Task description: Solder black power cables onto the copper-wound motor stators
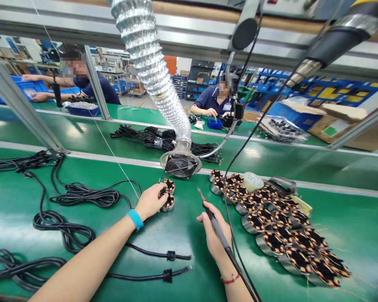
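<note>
My left hand (151, 200) is closed at two copper-wound motor stators (168, 203) standing one behind the other on the green bench. A black cable end (162, 191) shows between its thumb and fingers, partly hidden by them. My right hand (216, 228) grips a soldering iron (214, 223) like a pen, its tip pointing up and away to the left, apart from the stators. The iron's cord runs down past my right wrist. Just beyond the two stators sits the round fan-shaped mouth of a fume extractor (181, 165).
Rows of wound stators (283, 233) cover the right side, beside a yellowish sponge (303, 206). Coiled black cables (85, 195) lie at left; two stripped cable ends (167, 275) point toward the middle. A silver duct (154, 71) and a heat gun (330, 46) hang overhead. Two people work beyond.
</note>
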Available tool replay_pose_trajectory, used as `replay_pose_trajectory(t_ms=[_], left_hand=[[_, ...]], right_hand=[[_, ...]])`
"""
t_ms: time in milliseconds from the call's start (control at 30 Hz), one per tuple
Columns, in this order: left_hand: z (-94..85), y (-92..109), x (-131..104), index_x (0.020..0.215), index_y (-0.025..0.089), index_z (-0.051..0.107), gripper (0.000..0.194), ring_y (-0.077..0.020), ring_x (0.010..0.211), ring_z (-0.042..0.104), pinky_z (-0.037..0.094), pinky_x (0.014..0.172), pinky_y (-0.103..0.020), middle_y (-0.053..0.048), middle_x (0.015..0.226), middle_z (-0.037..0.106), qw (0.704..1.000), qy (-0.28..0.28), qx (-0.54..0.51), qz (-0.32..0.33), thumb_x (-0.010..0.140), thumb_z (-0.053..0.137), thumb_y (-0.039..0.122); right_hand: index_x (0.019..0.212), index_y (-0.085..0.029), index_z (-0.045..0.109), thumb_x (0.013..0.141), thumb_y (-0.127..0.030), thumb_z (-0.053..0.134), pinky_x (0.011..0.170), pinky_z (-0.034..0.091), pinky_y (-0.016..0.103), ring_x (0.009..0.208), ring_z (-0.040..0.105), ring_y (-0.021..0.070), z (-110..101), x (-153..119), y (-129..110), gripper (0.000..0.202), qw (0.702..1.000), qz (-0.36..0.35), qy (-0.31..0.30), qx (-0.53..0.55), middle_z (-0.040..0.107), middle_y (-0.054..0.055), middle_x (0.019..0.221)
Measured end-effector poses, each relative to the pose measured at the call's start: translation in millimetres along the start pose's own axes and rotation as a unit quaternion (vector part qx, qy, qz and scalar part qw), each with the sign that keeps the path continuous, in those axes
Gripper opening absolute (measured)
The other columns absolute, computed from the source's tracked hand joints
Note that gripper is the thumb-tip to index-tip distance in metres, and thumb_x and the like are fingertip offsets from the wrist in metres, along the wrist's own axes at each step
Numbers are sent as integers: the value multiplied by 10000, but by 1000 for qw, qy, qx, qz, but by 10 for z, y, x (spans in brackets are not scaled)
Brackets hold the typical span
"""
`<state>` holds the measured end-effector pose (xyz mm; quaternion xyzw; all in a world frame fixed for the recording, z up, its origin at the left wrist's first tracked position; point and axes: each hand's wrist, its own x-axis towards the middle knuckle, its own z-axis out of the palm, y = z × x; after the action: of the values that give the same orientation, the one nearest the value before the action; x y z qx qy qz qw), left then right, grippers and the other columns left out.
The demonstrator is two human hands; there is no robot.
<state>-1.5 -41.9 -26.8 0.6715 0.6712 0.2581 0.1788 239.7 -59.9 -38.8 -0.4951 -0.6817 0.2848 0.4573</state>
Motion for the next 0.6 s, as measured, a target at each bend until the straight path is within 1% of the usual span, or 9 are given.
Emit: replay_pose_trajectory(t_ms=[67, 133, 233, 333, 400, 467, 500, 567, 600], left_hand=[[-2, -1, -1, 1164, 170, 585, 343, -173, 730, 565, 434, 691, -282, -48, 839, 618, 1000, -2, -5, 3, 876, 451, 298], [-7, 3, 0, 1160, 172, 582, 344, -172, 710, 562, 424, 664, -277, -39, 798, 608, 1000, -5, -8, 4, 880, 442, 313], [-16, 18, 3, 1132, 177, 583, 334, -173, 692, 559, 413, 644, -275, -26, 754, 590, 1000, -10, -6, 2, 882, 425, 333], [-27, 37, -5, 1106, 183, 578, 330, -175, 680, 562, 412, 644, -278, -12, 718, 570, 1000, -19, -4, 7, 883, 413, 361], [-29, 33, -16, 1106, 193, 569, 343, -180, 672, 572, 417, 638, -279, -1, 698, 565, 1000, -28, -1, 4, 884, 405, 397], [-19, -2, -18, 1111, 202, 560, 376, -187, 655, 585, 424, 618, -277, 11, 668, 558, 999, -40, 8, -9, 881, 397, 449], [-7, -30, -12, 1113, 202, 558, 397, -192, 644, 590, 427, 606, -276, 15, 651, 553, 999, -45, 12, -15, 875, 397, 477], [23, -98, 11, 1117, 202, 555, 436, -201, 633, 598, 428, 589, -275, 16, 632, 549, 998, -53, 20, -23, 861, 404, 522], [39, -131, 23, 1121, 207, 552, 447, -206, 635, 603, 427, 585, -274, 14, 635, 553, 998, -58, 22, -25, 856, 405, 536]], right_hand=[[1181, -228, 605, 904, -362, 527, 656, 579, 273, 681, 698, 171, -7, 11, -10, 317, 1000, -13, 0, 11, 719, 17, 792], [1157, -223, 626, 904, -346, 532, 675, 589, 286, 696, 704, 168, -15, 32, -26, 297, 999, -31, 5, 16, 728, 40, 897], [1086, -219, 664, 898, -306, 547, 751, 593, 328, 832, 708, 191, -8, 54, -50, 238, 996, -80, 29, 6, 718, 66, 1013], [1042, -220, 671, 893, -271, 546, 772, 582, 346, 881, 687, 199, -2, 31, -86, 201, 991, -121, 62, -12, 717, 67, 973], [1028, -210, 645, 886, -278, 547, 737, 576, 330, 831, 676, 186, -69, -2, -130, 186, 989, -103, 101, -6, 703, 63, 930], [992, -201, 603, 887, -311, 543, 643, 559, 288, 712, 647, 155, -266, -16, -196, 163, 985, -56, 163, 23, 668, 34, 831], [972, -202, 582, 890, -330, 540, 582, 534, 261, 637, 615, 136, -426, -8, -235, 158, 979, -30, 199, 42, 633, 6, 762], [951, -209, 558, 889, -361, 545, 501, 469, 219, 525, 531, 103, -867, 51, -314, 165, 961, 8, 267, 69, 544, -48, 638], [953, -211, 559, 887, -366, 550, 507, 456, 211, 526, 521, 97, -1135, 105, -343, 169, 952, 25, 298, 68, 533, -56, 623]])
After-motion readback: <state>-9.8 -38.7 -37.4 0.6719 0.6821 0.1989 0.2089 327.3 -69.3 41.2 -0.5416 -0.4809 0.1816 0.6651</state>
